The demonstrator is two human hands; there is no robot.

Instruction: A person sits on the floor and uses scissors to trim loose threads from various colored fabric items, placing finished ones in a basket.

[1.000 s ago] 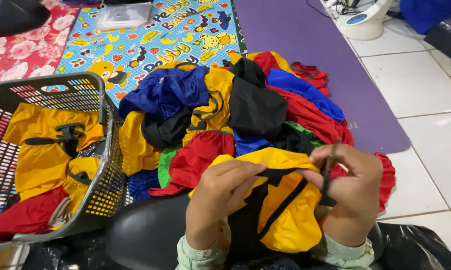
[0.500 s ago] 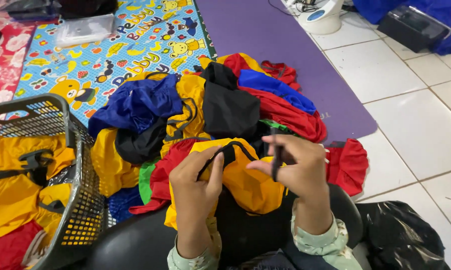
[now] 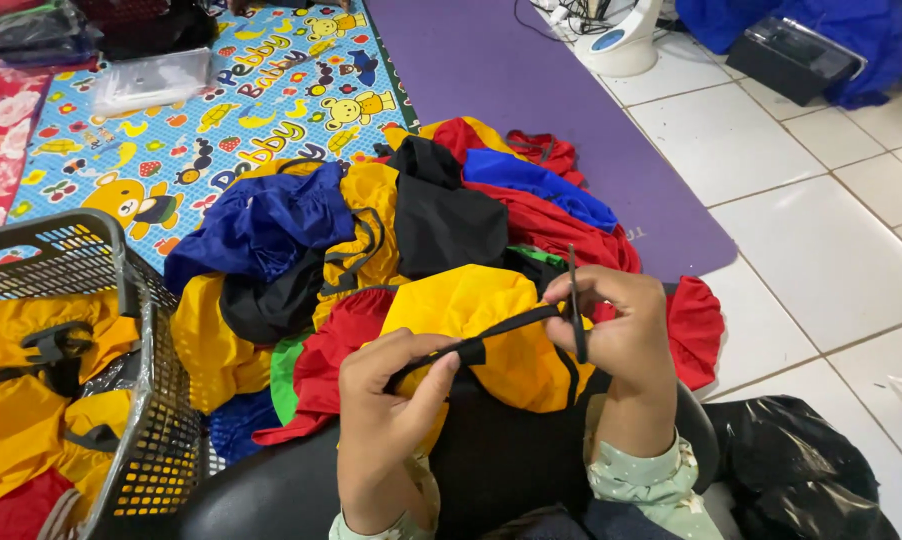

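Note:
A yellow fabric piece [image 3: 481, 320] with black straps lies on my lap. My left hand [image 3: 386, 400] pinches one black strap [image 3: 511, 325] near its lower end. My right hand [image 3: 621, 325] grips the strap's other end, which sticks up between the fingers. The strap runs taut between both hands across the yellow cloth. Beyond my hands is a heap of coloured cloth pieces [image 3: 421, 220]: blue, black, red, yellow and green.
A dark plastic basket [image 3: 131, 300] at the left holds yellow and red pieces with black straps. A cartoon play mat [image 3: 221, 90] and a purple mat [image 3: 531, 90] cover the floor behind. White tiles lie at the right, with a black plastic bag [image 3: 801, 470] by my knee.
The view has shifted, so the basket sits further left. My hands have spread apart, pulling the black strap straighter over the yellow piece.

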